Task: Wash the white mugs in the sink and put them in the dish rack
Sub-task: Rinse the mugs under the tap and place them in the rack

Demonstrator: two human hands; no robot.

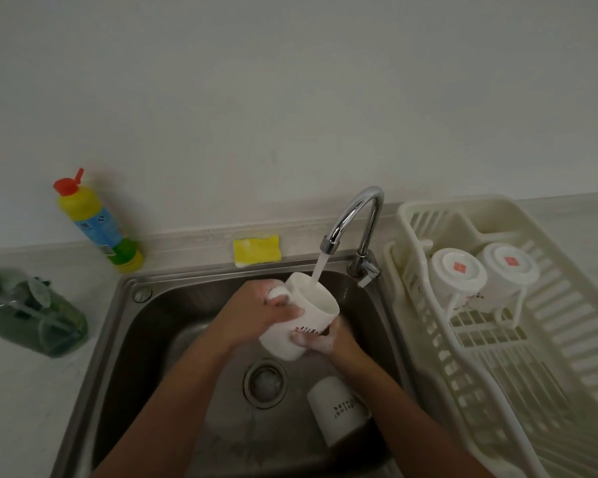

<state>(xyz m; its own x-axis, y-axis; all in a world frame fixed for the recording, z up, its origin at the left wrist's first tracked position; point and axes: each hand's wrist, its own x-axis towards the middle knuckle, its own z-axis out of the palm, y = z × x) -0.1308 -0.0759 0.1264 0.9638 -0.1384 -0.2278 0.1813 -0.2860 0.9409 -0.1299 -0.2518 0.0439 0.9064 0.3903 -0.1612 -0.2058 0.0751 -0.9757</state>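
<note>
A white mug (308, 312) with dark lettering is held tilted over the steel sink (145, 326), and water from the chrome tap (356, 215) runs into its mouth. My left hand (263, 308) grips the mug by its handle side. My right hand (321, 338), covered in suds, holds it from below on the right. A second white mug (339, 414) lies on its side on the sink floor near my right forearm. Two white mugs (458, 272) (508, 265) stand upside down in the cream dish rack (567, 339).
A yellow sponge (256, 250) lies on the sink's back ledge. A yellow and green detergent bottle (99, 224) with a red cap stands at the back left. A green glass container (32, 312) sits on the left counter. The drain strainer (266, 382) is mid-sink.
</note>
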